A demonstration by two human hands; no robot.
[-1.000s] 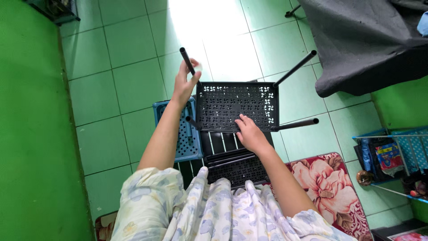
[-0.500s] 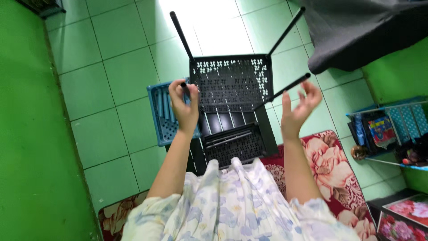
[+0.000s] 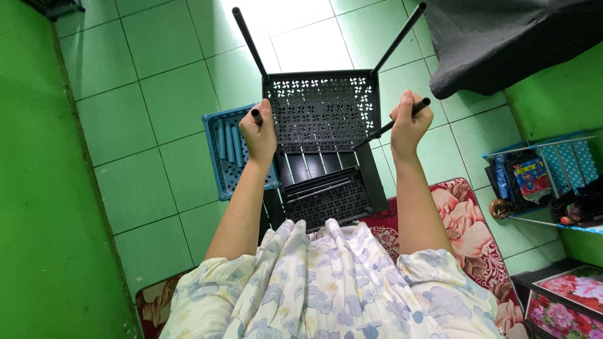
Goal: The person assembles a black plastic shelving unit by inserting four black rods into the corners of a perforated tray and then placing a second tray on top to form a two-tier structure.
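Observation:
A black perforated plastic shelf panel (image 3: 321,110) with four black tube legs sticking up is held out in front of me. My left hand (image 3: 259,130) is closed around the near left leg. My right hand (image 3: 408,123) is closed around the near right leg (image 3: 422,105). The two far legs (image 3: 250,43) point away over the floor. Under the panel lie more black perforated panels (image 3: 326,199) with loose black tubes on them. A blue perforated panel (image 3: 227,152) with blue tubes on it lies to the left of the black ones.
Green tiled floor (image 3: 144,100) spreads around, with a green wall (image 3: 31,188) on the left. A dark cloth (image 3: 502,37) hangs at top right. A blue rack (image 3: 546,172) with items stands right. A red floral mat (image 3: 458,226) lies under me.
My right hand left the panel's surface, rose open, and now grips the near right leg. My left hand slid down its leg. The panel sits squarer to me.

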